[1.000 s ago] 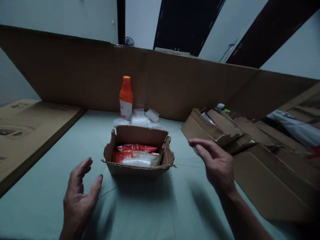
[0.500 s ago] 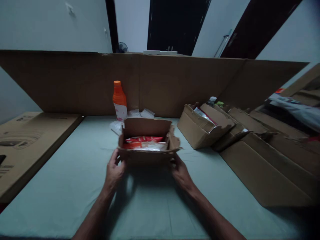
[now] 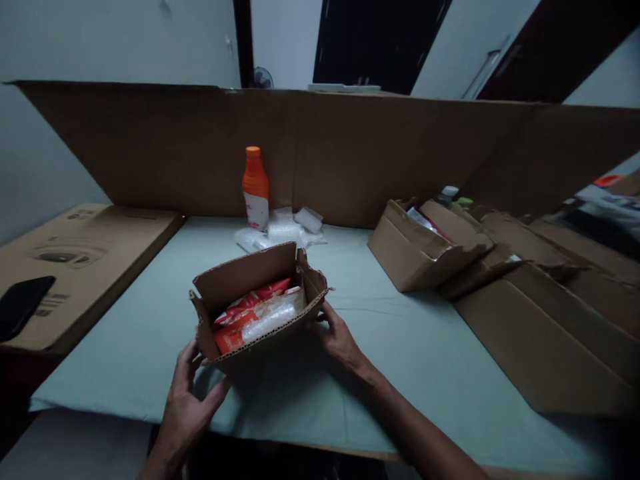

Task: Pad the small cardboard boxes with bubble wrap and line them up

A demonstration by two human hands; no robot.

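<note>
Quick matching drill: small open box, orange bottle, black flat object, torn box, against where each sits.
1 small open box
2 orange bottle
3 black flat object
4 torn box

A upright by the cardboard wall
B on the flat carton, left
C held between left hand and right hand
D on the table, right

Pairs: 1-C, 2-A, 3-B, 4-D
</note>
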